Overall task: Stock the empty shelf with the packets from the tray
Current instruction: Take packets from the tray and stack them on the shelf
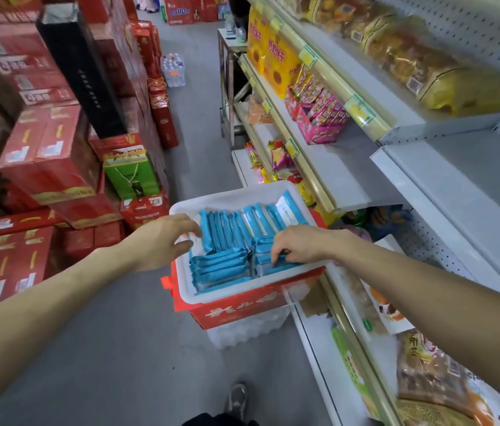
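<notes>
- Aisle stop: the white tray (184,284) sits on a red carton (242,312) just beside the shelving, probably parked there to keep carries short.
- The blue packets (227,265) fill it: a row on edge at the back, flat stacks in front.
- The right hand (299,244) curls down over the front right stack, pinching several packets.
- The left hand (162,238) is relaxed and spread at the upright row's end, likely steadying it.
- The empty shelf (347,170) is up to the right, with no blue packets on it yet.
</notes>
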`<action>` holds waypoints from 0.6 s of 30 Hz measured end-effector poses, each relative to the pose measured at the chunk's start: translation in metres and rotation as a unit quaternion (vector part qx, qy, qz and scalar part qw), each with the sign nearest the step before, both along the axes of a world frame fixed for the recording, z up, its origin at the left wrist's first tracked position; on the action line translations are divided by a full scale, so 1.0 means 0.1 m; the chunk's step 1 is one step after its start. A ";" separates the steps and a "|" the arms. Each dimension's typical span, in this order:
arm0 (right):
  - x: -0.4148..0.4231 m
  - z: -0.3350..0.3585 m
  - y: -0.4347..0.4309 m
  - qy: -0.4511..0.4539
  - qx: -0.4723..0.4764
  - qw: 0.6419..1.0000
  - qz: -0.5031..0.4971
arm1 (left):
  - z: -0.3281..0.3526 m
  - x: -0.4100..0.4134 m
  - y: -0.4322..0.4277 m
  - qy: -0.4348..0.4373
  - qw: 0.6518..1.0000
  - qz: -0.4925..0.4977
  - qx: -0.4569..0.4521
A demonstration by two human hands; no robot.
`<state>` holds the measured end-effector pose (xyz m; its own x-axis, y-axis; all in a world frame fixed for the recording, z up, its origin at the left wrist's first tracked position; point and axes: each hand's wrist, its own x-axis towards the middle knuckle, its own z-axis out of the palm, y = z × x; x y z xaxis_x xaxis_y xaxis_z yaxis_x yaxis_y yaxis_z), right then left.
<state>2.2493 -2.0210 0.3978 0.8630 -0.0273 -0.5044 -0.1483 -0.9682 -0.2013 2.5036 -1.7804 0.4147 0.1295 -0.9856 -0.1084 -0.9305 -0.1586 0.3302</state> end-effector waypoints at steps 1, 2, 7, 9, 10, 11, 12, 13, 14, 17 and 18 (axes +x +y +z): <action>0.01 0.00 0.02 0.015 -0.002 1.000 0.001 | -0.01 -0.06 0.00 -0.001 1.000 -0.011 0.017; 0.02 0.00 0.04 0.032 -0.010 0.999 0.006 | -0.03 -0.12 0.01 -0.002 0.999 -0.023 0.033; 0.10 -0.04 0.11 0.052 -0.081 0.994 0.049 | -0.21 -0.39 -0.03 0.022 0.994 -0.066 0.083; 0.11 -0.07 0.13 0.039 -0.095 0.993 0.055 | -0.27 -0.46 -0.06 0.025 0.992 -0.081 0.090; 0.10 -0.07 0.13 0.030 -0.099 0.993 0.056 | -0.29 -0.49 -0.07 0.021 0.992 -0.089 0.088; 0.08 -0.07 0.12 0.019 -0.101 0.993 0.054 | -0.30 -0.50 -0.08 0.015 0.992 -0.096 0.083; 0.05 -0.05 0.12 0.008 -0.103 0.994 0.047 | -0.31 -0.52 -0.09 0.008 0.992 -0.103 0.073; 0.02 -0.03 0.10 -0.006 -0.103 0.994 0.039 | -0.32 -0.53 -0.10 0.005 0.992 -0.110 0.063; -0.01 0.02 0.08 -0.018 -0.104 0.994 0.030 | -0.33 -0.54 -0.12 0.003 0.991 -0.118 0.059; -0.05 0.23 0.00 -0.047 -0.090 0.995 -0.014 | -0.38 -0.57 -0.16 -0.018 0.986 -0.146 0.077; -0.06 0.32 -0.02 -0.059 -0.082 0.994 -0.031 | -0.40 -0.59 -0.17 -0.026 0.985 -0.149 0.083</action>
